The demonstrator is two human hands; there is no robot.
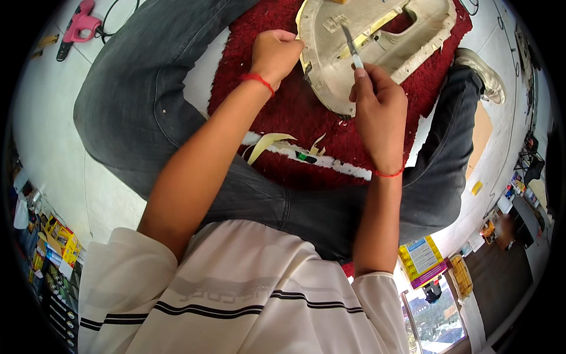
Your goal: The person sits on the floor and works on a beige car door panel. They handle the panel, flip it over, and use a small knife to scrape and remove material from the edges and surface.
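Note:
A beige molded panel (324, 76) with ragged edges and pale yellow strips along it lies on a dark red shaggy mat (345, 150). At the panel's left edge, my left hand (274, 56) is closed, gripping that edge at its fingertips; exactly what is pinched there is hard to see. My right hand (377, 112) holds a knife (356, 56) by its pale handle, blade pointing away from me over the panel. Loose pale yellow strips (265, 144) and a small green item (304, 157) lie nearer me, below the panel.
My crossed legs in dark jeans surround the mat. A pink glue gun (81, 26) with a cord lies at upper left. Cardboard (479, 138) and a small yellow piece (476, 187) lie right. Assorted boxes and packages (59, 239) crowd the lower left edge.

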